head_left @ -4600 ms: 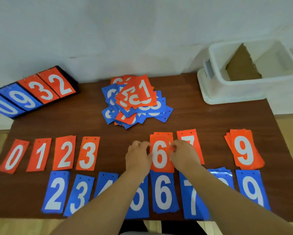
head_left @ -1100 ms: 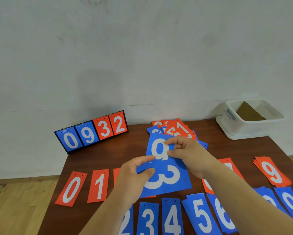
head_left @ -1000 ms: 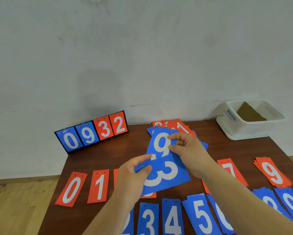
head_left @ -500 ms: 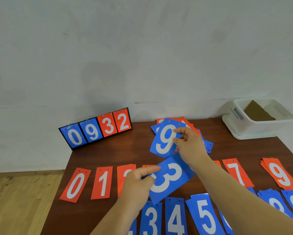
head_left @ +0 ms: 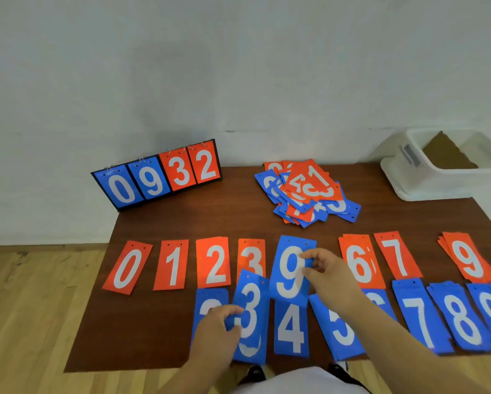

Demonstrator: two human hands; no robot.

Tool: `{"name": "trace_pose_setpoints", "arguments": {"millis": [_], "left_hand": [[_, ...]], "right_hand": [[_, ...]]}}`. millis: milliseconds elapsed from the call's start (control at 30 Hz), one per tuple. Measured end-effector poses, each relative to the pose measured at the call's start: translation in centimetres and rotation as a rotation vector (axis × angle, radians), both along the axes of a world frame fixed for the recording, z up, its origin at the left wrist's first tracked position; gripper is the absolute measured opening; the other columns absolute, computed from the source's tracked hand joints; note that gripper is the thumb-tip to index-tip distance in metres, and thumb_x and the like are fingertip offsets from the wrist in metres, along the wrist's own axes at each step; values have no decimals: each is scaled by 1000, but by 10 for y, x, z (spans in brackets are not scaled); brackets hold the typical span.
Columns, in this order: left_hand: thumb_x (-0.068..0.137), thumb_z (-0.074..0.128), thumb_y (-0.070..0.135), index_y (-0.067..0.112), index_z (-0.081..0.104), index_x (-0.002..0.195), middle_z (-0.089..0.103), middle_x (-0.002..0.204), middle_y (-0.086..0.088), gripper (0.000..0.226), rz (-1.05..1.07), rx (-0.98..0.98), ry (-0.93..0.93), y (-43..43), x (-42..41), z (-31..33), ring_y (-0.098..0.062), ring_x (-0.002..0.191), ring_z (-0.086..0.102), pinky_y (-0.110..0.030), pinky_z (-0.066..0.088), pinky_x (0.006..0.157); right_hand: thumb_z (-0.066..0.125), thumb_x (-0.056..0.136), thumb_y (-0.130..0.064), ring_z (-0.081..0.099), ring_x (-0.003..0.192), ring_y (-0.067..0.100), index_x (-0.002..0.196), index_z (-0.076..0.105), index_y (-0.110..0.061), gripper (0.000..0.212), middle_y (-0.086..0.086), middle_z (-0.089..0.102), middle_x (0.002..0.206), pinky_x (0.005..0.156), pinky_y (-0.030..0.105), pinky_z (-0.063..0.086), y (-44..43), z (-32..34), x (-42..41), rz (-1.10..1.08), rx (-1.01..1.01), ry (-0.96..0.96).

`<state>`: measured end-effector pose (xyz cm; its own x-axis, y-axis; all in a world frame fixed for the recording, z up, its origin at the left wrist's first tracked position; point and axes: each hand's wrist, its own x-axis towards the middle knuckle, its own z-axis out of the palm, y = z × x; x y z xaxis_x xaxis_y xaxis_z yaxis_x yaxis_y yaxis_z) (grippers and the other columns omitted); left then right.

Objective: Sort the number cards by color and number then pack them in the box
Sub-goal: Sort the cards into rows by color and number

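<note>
My left hand [head_left: 220,327] pinches a blue 3 card [head_left: 251,302] over the blue 3 that lies in the front row. My right hand [head_left: 328,275] pinches a blue 9 card [head_left: 291,265] held above the table's middle. A row of orange cards 0, 1, 2, 3, 6, 7, 9 [head_left: 214,263] lies behind a row of blue cards 2 to 9 [head_left: 291,328]. An unsorted pile of mixed cards [head_left: 307,191] sits at the back. The white box [head_left: 443,177] stands at the back right.
A flip scoreboard showing 0 9 3 2 [head_left: 156,174] leans at the table's back left corner. Brown cardboard [head_left: 446,152] lies inside the white box. The dark wooden table [head_left: 142,322] is bordered by wood floor on the left and a white wall behind.
Both hands came down from the pile toward the rows. The blue 3 and blue 9 were held together, now they are apart, one in each hand. The view tilted downward.
</note>
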<state>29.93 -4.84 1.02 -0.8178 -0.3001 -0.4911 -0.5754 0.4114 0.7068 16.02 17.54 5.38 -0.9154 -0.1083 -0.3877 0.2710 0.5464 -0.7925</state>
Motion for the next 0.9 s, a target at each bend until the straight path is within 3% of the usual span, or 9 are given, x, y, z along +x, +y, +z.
{"name": "trace_pose_setpoints", "arguments": {"millis": [133,267,400,500,600,667,733,800,900], "left_hand": [[99,59,14,34,62,122,60,131,13,31,-61,-88,-49,12,13,-33,-2,105,57,-7,40,80],[100,58,27,33,50,146,61,134,10,46,-223,-310,-110,17,11,-51,-10,119,57,-25,49,98],[99,58,41,36,46,144,49,130,3,47,-469,-622,-136,20,10,-56,-19,121,45,-31,44,98],[96,60,46,38,47,142,36,144,0,48,-483,-664,-146,24,9,-56,-23,132,35,-35,39,107],[95,65,47,38,52,138,44,138,6,46,-384,-480,-74,35,-1,-47,-17,127,42,-32,45,104],[97,66,42,38,54,137,47,134,11,42,-254,-192,-11,52,-14,-32,-12,125,47,-30,49,102],[99,65,37,40,55,134,51,129,16,36,-155,71,10,74,-31,-13,-6,114,55,-19,51,85],[99,65,31,41,57,128,58,123,16,32,-146,189,45,98,-49,-2,-3,103,60,-16,50,72],[96,68,18,39,62,118,63,119,12,31,-202,238,76,136,-71,2,-2,90,64,-22,56,74]], "right_hand": [[64,97,-11,53,53,15,104,64,-33,23,13,70,97,49,29,47,5,-16,17,44,60,-62],[66,97,-12,69,83,30,105,64,-30,20,-2,71,100,67,41,59,12,-23,26,53,102,-119],[64,98,-13,60,69,22,108,62,-32,21,-11,66,104,53,28,50,18,-30,34,75,136,-151],[64,98,-13,67,82,34,110,62,-32,22,-16,64,105,56,31,54,27,-32,37,79,143,-161],[63,99,-14,69,90,35,109,61,-35,24,-18,62,106,60,33,56,38,-31,37,101,153,-149],[64,98,-13,69,88,30,107,61,-37,26,-18,62,108,68,40,60,48,-30,35,113,139,-135],[64,97,-11,66,83,21,105,61,-38,28,-16,63,107,63,34,58,59,-28,34,125,113,-122],[64,97,-8,63,80,12,103,61,-36,29,-13,62,104,60,24,52,73,-25,32,129,82,-107],[66,94,-5,66,88,16,102,63,-33,29,-10,67,103,72,34,59,104,-21,25,96,0,-108]]}}
